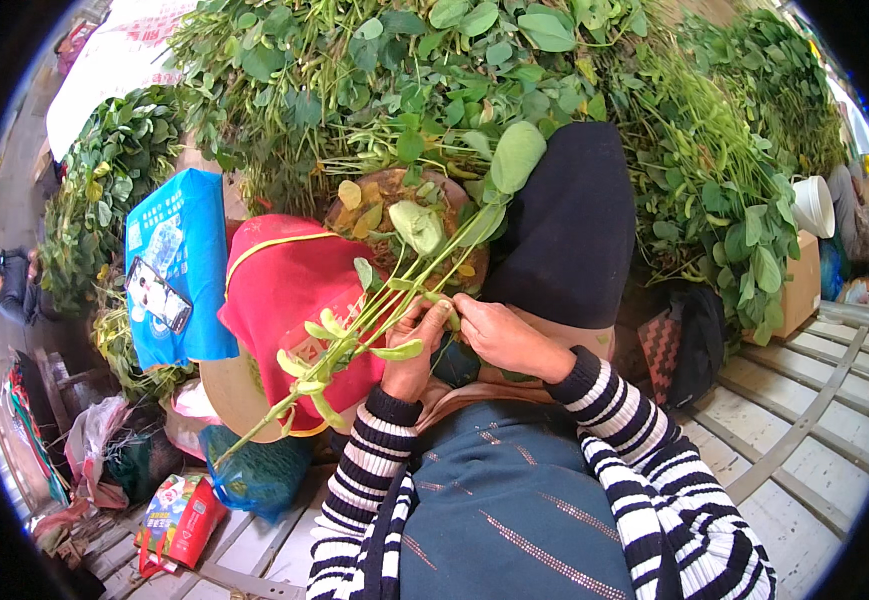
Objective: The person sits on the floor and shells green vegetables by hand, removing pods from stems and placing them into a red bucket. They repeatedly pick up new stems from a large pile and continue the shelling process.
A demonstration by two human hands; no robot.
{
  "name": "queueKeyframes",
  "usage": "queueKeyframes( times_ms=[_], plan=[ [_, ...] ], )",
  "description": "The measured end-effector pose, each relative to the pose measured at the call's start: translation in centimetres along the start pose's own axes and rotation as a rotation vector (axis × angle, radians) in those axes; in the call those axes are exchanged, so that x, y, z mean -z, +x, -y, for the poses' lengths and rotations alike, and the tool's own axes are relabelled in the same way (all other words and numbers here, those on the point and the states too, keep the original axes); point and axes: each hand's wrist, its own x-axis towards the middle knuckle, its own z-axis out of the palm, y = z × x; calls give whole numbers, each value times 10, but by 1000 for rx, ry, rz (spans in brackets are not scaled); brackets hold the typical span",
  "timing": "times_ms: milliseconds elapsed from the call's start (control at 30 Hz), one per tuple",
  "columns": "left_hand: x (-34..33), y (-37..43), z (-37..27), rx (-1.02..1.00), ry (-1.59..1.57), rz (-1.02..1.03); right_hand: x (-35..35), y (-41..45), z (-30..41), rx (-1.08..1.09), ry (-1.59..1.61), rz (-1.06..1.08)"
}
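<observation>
A leafy soybean stalk (344,349) with green pods lies slantwise across my lap, its bare stem end at the lower left. My left hand (419,337) is closed around its stems near the middle. Close beside it, the thumb and fingers of my right hand (483,322) pinch at a green pod (451,319); the fingertips partly hide it. A red cloth (277,262) covers one knee and a dark cloth (569,225) the other. Between the knees stands a round container (464,199) with yellowed leaves and plant bits.
Heaped soybean plants (404,82) spread ahead and right. At left, a phone (158,294) lies on a blue bag (201,247); a person (14,285) is beyond. A red bag (198,517) and blue mesh bag (254,465) lie lower left. A cardboard box (802,285) stands right.
</observation>
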Motion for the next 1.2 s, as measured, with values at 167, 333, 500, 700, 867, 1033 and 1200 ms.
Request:
queueKeyframes(
  times_ms=[167,333,500,700,867,1033,1200],
  plan=[
    [-3,0,-3,-58,32,-134,9,-1,23,-160,172,74],
    [4,0,0,-53,74,-86,-1,-1,9,-59,-52,20],
    [11,-2,-5,-50,66,71,3,2,6,-108,32,79],
    [1,-5,-7,-1,64,102,3,-1,17,-110,-85,-3],
    [5,-8,-12,23,-46,137,19,5,16,-177,139,63],
    [6,-10,-10,-20,-92,119,18,3,16,-152,114,37],
    [7,-6,-10,97,-164,83,16,2,28,-169,-187,34]
  ],
)
